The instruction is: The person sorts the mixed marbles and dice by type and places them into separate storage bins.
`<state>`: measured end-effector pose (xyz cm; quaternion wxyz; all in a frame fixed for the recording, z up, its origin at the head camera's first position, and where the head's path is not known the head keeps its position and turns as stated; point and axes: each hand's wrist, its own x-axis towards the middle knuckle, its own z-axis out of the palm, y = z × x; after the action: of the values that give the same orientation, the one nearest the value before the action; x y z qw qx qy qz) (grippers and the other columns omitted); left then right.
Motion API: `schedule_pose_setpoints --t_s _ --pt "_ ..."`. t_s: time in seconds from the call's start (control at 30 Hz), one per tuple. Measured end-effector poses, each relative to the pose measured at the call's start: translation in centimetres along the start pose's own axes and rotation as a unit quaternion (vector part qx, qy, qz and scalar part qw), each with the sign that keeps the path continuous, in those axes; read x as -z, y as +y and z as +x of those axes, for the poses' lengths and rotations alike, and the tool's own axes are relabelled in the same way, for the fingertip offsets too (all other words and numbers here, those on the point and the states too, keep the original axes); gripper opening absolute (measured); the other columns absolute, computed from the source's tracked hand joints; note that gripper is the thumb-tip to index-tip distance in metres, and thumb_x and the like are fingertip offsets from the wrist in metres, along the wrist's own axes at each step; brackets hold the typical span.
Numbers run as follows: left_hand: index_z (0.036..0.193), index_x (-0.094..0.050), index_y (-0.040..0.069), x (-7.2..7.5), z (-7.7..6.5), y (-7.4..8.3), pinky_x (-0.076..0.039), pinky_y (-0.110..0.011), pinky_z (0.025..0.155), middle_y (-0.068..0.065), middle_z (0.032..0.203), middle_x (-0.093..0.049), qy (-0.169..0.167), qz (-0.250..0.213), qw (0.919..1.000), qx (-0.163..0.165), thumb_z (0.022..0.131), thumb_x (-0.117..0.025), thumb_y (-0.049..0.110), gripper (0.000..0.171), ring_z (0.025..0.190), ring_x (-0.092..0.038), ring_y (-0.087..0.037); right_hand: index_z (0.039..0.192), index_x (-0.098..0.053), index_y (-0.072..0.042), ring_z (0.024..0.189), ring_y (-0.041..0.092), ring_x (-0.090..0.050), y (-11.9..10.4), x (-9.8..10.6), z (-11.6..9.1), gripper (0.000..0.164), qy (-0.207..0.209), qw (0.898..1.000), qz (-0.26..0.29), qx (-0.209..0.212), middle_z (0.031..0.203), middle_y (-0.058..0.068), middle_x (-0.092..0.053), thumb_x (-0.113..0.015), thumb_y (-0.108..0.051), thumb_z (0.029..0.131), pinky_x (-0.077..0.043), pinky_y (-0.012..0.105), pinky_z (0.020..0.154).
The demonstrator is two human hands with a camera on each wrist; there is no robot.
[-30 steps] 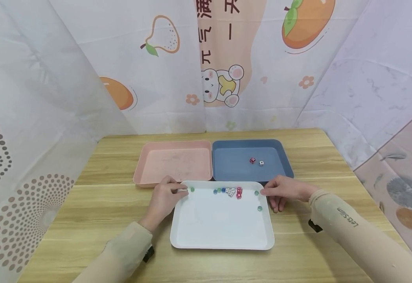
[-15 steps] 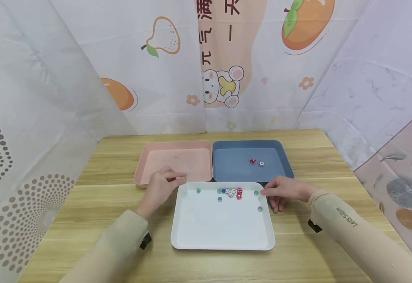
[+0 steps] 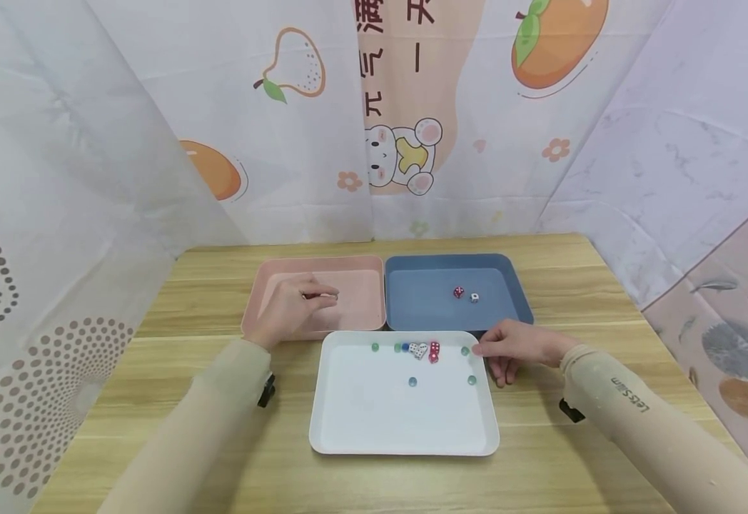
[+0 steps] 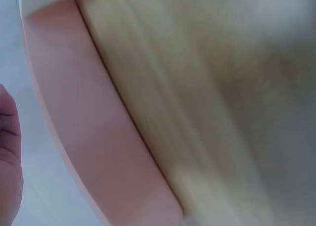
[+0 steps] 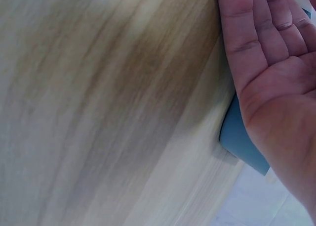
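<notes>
My left hand (image 3: 289, 307) is over the pink tray (image 3: 250, 303), its thumb and index finger pinching a small glass marble that is mostly hidden by the fingertips. In the left wrist view, part of the left hand (image 4: 9, 161) shows beside the tray's outer wall (image 4: 84, 112). At the right rim of the white tray (image 3: 400, 421), my right hand (image 3: 517, 343) rests with its fingertips close to a green marble (image 3: 465, 350). The right wrist view shows its palm and loosely bent fingers (image 5: 242, 43). A blue marble (image 3: 412, 382) lies toward the middle of the white tray.
White dice (image 3: 418, 350), red dice (image 3: 435, 352) and more marbles line the white tray's far side. The blue tray (image 3: 419, 285), beside the pink one, holds a red die (image 3: 459, 292) and a white die (image 3: 474, 297). A wooden table (image 3: 560, 285) bears all trays.
My left hand has moved from the white tray's far left corner up over the pink tray. A green marble rolled right; a blue one rolled toward the tray's middle. The right hand stayed put.
</notes>
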<state>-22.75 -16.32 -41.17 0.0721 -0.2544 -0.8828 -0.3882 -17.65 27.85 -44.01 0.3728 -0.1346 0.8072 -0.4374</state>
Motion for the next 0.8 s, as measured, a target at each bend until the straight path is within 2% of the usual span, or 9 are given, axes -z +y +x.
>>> schedule_pose_setpoints --t_s 0.1,0.2,0.33,0.43,0.53,0.8 --pt "0.104 -0.083 0.015 0.0 0.8 -0.7 -0.057 -0.020 0.079 0.005 0.104 -0.078 -0.019 0.026 0.9994 -0.014 0.092 -0.077 0.008 0.015 0.096 -0.071 -0.011 0.082 -0.070 0.002 0.062 0.023 -0.070 -0.1 0.0 0.0 0.043 0.000 1.000 -0.001 -0.001 0.068 0.014 -0.068 -0.060 -0.033 0.104 -0.061 0.036 0.059" --pt "0.109 -0.082 0.014 0.0 1.5 -1.1 -0.057 -0.024 0.082 0.004 0.110 -0.077 -0.044 0.005 0.9979 0.047 0.095 -0.074 0.012 0.016 0.105 -0.070 -0.013 0.082 -0.070 0.003 0.062 0.023 -0.070 -0.1 0.0 0.0 0.043 -0.001 1.000 0.000 -0.002 0.067 0.014 -0.068 -0.060 -0.033 0.105 -0.061 0.035 0.059" --pt "0.116 -0.079 0.012 -0.2 2.7 -1.5 -0.058 -0.033 0.087 0.000 0.114 -0.075 -0.056 -0.034 0.9888 0.134 0.096 -0.075 0.017 0.022 0.111 -0.067 -0.019 0.082 -0.070 0.003 0.062 0.023 -0.070 -0.1 0.0 0.0 0.044 -0.001 1.000 0.001 -0.004 0.067 0.013 -0.068 -0.060 -0.033 0.104 -0.060 0.034 0.059" --pt "0.118 -0.078 0.011 -0.4 3.5 -2.1 -0.056 -0.037 0.091 -0.002 0.117 -0.072 -0.060 -0.038 0.9834 0.167 0.095 -0.075 0.019 0.024 0.114 -0.065 -0.021 0.082 -0.070 0.002 0.061 0.022 -0.069 -0.1 0.1 -0.1 0.043 -0.001 1.000 0.002 -0.007 0.067 0.014 -0.068 -0.061 -0.034 0.104 -0.060 0.034 0.059" --pt "0.119 -0.078 0.011 -0.7 4.0 -2.8 -0.055 -0.039 0.090 -0.004 0.121 -0.072 -0.063 -0.038 0.9804 0.183 0.096 -0.075 0.020 0.025 0.115 -0.064 -0.024 0.083 -0.071 0.001 0.061 0.022 -0.069 0.0 0.0 -0.1 0.042 -0.001 1.000 0.001 -0.008 0.067 0.014 -0.068 -0.061 -0.034 0.104 -0.060 0.034 0.059" --pt "0.115 -0.079 0.008 -1.6 4.9 -4.3 -0.052 -0.043 0.104 -0.011 0.124 -0.071 -0.045 -0.035 0.9826 0.177 0.095 -0.075 0.013 0.021 0.124 -0.062 -0.028 0.081 -0.069 0.002 0.060 0.022 -0.069 -0.1 0.0 -0.1 0.044 0.001 1.000 -0.004 -0.005 0.065 0.015 -0.067 -0.060 -0.033 0.105 -0.059 0.033 0.058"
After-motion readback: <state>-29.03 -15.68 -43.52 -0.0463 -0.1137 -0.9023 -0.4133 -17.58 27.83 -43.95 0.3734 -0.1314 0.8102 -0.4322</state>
